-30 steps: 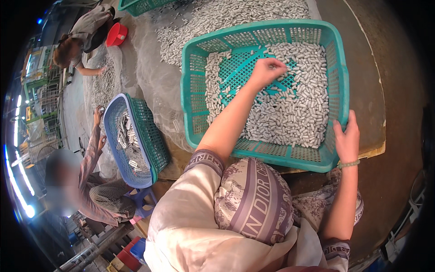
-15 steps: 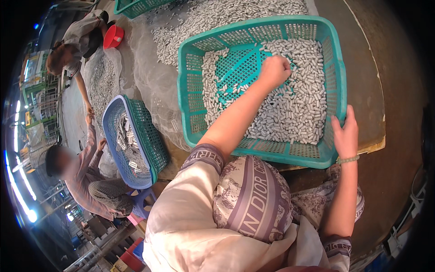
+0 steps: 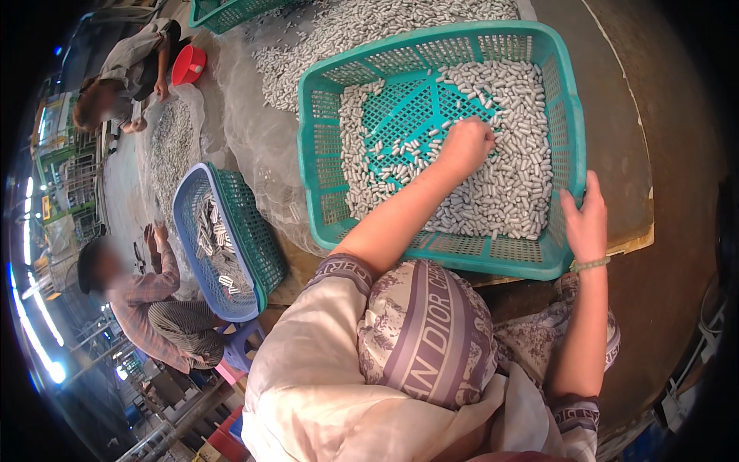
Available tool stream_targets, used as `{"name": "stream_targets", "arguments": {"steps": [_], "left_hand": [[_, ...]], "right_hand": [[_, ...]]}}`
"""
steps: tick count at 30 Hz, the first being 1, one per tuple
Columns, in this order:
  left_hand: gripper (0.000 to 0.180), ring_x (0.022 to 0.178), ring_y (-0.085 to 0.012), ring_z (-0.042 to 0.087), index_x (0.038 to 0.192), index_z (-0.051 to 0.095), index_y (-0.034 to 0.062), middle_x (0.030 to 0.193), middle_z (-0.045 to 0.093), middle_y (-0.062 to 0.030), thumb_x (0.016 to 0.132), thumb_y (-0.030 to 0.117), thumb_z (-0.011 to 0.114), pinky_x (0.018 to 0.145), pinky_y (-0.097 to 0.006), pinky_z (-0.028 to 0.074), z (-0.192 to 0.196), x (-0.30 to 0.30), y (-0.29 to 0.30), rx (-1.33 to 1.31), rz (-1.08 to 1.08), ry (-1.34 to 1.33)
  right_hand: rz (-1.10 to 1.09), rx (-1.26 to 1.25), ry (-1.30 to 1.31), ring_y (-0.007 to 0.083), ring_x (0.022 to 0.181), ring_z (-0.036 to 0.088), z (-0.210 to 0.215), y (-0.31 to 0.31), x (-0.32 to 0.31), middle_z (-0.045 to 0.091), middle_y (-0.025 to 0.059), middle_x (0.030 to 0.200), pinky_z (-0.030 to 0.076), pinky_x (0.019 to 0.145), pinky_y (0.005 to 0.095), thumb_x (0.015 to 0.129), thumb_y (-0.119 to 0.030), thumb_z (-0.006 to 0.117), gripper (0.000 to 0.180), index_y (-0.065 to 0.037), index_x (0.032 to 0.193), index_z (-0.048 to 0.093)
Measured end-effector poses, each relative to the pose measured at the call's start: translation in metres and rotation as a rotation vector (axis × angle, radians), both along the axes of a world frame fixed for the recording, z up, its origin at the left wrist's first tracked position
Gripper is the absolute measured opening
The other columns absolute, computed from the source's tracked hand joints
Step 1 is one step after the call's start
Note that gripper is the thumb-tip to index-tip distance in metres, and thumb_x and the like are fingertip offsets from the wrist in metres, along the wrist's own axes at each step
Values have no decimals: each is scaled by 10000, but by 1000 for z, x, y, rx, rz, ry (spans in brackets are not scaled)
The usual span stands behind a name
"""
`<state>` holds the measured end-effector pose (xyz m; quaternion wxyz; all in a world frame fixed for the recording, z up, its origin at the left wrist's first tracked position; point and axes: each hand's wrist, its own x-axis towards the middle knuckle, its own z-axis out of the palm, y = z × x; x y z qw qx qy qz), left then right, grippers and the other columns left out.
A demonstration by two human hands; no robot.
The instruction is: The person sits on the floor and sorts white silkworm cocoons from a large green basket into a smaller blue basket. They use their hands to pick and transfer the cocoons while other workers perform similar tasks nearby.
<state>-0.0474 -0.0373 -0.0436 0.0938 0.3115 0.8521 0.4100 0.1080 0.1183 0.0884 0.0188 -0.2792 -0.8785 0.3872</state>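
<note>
A large green plastic basket (image 3: 573,138) with lattice walls stands in front of me, slightly tilted in view. Many small silver-grey cylindrical pieces (image 3: 493,200) lie in it, thickest on the right, with bare lattice showing toward the upper left. My left hand (image 3: 466,146) is inside the basket over the pieces, fingers curled closed; anything in them is hidden. At the lower right corner my right hand (image 3: 586,227) grips the basket's rim, thumb inside and fingers outside. A beaded bracelet (image 3: 590,264) circles that wrist.
More silver pieces (image 3: 339,38) are spread on a translucent sheet (image 3: 250,131) behind the basket. Left of it stands a blue basket (image 3: 183,212) against a green one, holding metal pieces. Two people (image 3: 142,300) sit at far left, near a red container (image 3: 188,65).
My left hand has moved down a little within the basket, and several pieces have shifted onto the bare lattice. The two people at left have drawn their hands apart.
</note>
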Motion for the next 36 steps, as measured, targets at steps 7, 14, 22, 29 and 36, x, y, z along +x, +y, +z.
{"name": "stream_targets", "arguments": {"steps": [7, 14, 22, 29, 36], "left_hand": [[64, 708, -314, 600, 735, 639, 26, 776, 580, -129, 718, 88, 637, 653, -399, 499, -2, 7, 5, -143, -11, 251], [65, 675, -244, 608, 776, 625, 30, 823, 604, -108, 723, 64, 611, 615, -348, 494, 2, -2, 0, 0, -29, -11], [113, 695, -186, 626, 750, 657, 12, 728, 641, -61, 709, 116, 672, 649, -301, 497, 6, -28, 4, 274, -53, -422], [86, 697, -289, 615, 728, 661, 10, 759, 619, -137, 691, 88, 667, 648, -359, 496, 0, -7, 21, 112, 0, 120], [52, 711, -308, 608, 705, 628, 14, 756, 611, -134, 702, 66, 621, 655, -372, 491, -3, -10, 22, 86, -51, 173]], "right_hand": [[-4, -5, 5, 416, 866, 577, -3, 2, 1, 613, 221, 886, 445, 716, 431, 819, -135, 563, 250, -19, 1020, 470], [-21, -13, -10, 423, 863, 573, -2, 0, 0, 612, 225, 877, 444, 709, 432, 818, -140, 567, 252, -20, 1017, 469], [-12, 11, -13, 424, 862, 573, -5, 3, 1, 610, 229, 874, 446, 709, 431, 817, -140, 574, 265, -15, 1024, 467], [-7, 18, -9, 416, 854, 578, -1, 0, -1, 609, 225, 878, 448, 709, 426, 817, -134, 575, 267, -14, 1027, 463], [-5, -24, -17, 384, 849, 594, -2, 1, -1, 616, 201, 889, 450, 717, 409, 817, -115, 577, 268, -4, 1031, 460]]}}
